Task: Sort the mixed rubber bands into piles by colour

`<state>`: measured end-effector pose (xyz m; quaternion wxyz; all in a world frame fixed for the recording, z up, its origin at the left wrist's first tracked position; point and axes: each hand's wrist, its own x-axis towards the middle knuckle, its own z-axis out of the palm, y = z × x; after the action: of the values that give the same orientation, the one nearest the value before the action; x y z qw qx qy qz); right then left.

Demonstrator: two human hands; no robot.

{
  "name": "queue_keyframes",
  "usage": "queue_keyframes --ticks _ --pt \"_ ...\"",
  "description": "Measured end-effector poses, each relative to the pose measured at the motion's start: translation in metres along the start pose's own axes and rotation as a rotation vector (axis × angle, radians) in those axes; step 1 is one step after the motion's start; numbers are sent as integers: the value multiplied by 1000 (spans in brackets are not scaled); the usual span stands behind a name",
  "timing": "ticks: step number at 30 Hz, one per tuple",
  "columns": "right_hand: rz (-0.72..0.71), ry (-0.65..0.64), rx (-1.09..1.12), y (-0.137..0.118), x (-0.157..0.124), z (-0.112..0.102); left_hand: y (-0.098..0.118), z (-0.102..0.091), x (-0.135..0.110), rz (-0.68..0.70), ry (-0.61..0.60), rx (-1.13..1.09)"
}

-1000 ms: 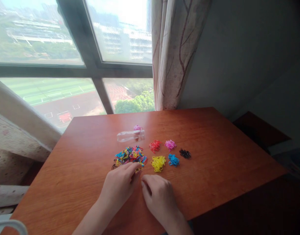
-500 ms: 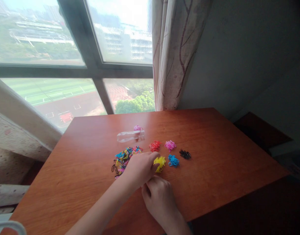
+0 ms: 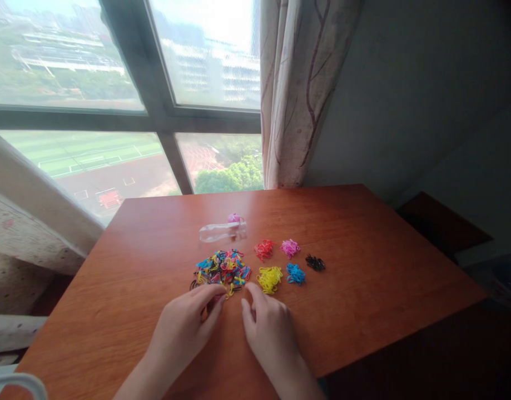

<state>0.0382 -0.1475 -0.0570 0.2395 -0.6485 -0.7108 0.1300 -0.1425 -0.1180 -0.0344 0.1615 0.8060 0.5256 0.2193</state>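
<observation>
A mixed pile of small coloured rubber bands (image 3: 222,266) lies on the wooden table. At its near edge my left hand (image 3: 188,319) has thumb and index finger brought together at a yellow rubber band (image 3: 230,291). My right hand (image 3: 272,322) rests just to the right, its thumb and index finger a little apart and nothing seen between them. Beyond its fingertips sits a heap of yellow rubber bands (image 3: 269,279). Sorted heaps of red bands (image 3: 264,249), pink bands (image 3: 289,248), blue bands (image 3: 296,274) and black bands (image 3: 314,262) lie further right.
Behind the pile, a clear plastic container (image 3: 217,233) lies on its side with a pink top (image 3: 234,218). The table (image 3: 363,289) reaches the window (image 3: 159,122) and curtain (image 3: 297,100). A white curved object (image 3: 21,380) shows at the lower left corner.
My left hand has drawn back from over the yellow heap, leftward to the near edge of the mixed pile. The right hand stays in nearly the same place, its fingers now in view.
</observation>
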Motion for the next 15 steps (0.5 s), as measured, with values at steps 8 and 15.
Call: queue_keyframes --ticks 8,15 --pt "24 -2 -93 -9 11 6 -8 10 -23 -24 59 -64" --pt "16 22 -34 -8 12 12 -6 12 -22 -22 38 -53"
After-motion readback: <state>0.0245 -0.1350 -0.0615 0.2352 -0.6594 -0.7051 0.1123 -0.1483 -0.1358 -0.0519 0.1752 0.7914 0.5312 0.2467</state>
